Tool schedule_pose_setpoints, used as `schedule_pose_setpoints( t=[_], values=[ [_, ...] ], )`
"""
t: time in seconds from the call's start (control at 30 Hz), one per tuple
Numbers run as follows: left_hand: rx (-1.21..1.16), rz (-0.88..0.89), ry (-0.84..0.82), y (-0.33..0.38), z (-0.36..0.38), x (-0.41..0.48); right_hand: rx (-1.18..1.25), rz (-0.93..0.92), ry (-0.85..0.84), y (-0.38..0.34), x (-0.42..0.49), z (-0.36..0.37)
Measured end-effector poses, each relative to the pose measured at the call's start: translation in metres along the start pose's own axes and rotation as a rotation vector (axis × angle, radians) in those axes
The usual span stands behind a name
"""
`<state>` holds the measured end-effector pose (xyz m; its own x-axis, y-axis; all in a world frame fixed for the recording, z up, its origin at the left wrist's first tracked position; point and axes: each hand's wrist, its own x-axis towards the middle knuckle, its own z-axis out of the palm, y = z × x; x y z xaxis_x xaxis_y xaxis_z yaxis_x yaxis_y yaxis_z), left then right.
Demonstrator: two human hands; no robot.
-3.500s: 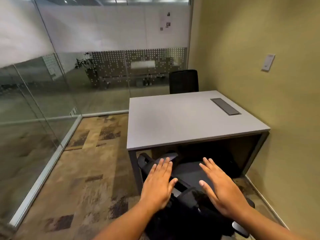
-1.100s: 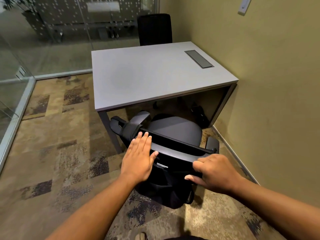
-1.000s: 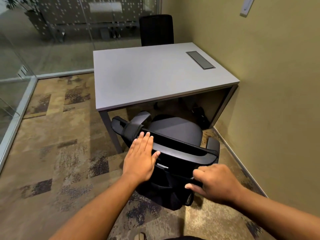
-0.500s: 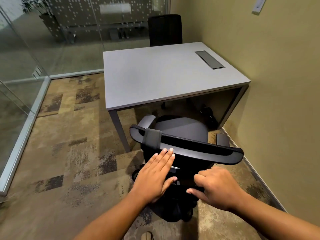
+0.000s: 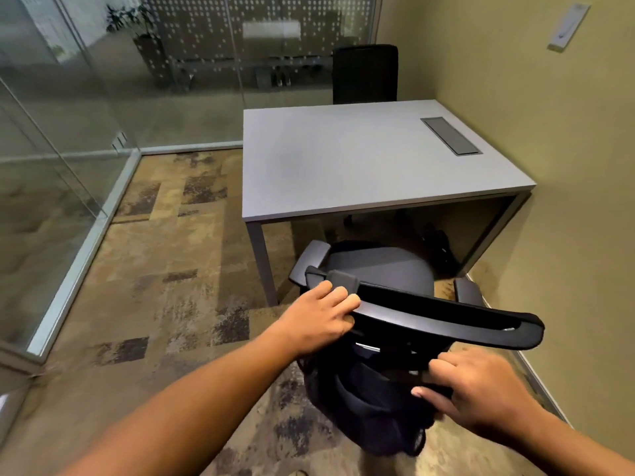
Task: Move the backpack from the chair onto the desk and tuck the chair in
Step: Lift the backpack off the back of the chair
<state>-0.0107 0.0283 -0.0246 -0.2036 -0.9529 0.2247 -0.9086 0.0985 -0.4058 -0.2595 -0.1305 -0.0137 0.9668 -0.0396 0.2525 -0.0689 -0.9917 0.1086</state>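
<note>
A grey office chair (image 5: 378,269) stands in front of the grey desk (image 5: 360,159), its seat facing the desk and its backrest top rail (image 5: 446,317) towards me. A black backpack (image 5: 364,417) hangs behind the backrest, with one strap (image 5: 340,280) looped over the rail's left end. My left hand (image 5: 323,317) is curled over the rail's left end, right beside that strap. My right hand (image 5: 474,389) is closed on the backpack's top, just below the rail. The backrest hides the upper part of the backpack.
The desk top holds only a flush cable hatch (image 5: 450,135). A second black chair (image 5: 366,73) stands behind the desk. Glass partitions (image 5: 86,132) run along the left and back, and a yellow wall (image 5: 567,235) stands close on the right. A dark object (image 5: 436,242) lies under the desk.
My left hand was lying flat and open against the chair back; it has risen and curled over the top rail. My right hand has kept its hold on the backpack's top.
</note>
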Motion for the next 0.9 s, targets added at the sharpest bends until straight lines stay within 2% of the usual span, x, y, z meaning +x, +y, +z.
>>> schedule_pose_setpoints(
  t=[0.17, 0.43, 0.6, 0.9],
  values=[
    [-0.055, -0.083, -0.002, -0.01, 0.006, -0.017, 0.002, 0.071, 0.041, 0.014, 0.004, -0.013],
    [-0.255, -0.283, -0.047, -0.008, 0.006, -0.03, -0.022, 0.012, 0.023, 0.016, 0.019, -0.024],
    [-0.284, -0.534, -0.187, -0.008, 0.003, -0.046, -0.016, -0.029, 0.013, 0.01, 0.026, -0.022],
    [-0.36, -0.694, -0.362, -0.009, 0.0, -0.053, 0.012, -0.072, 0.023, 0.002, 0.034, -0.025]
  ],
)
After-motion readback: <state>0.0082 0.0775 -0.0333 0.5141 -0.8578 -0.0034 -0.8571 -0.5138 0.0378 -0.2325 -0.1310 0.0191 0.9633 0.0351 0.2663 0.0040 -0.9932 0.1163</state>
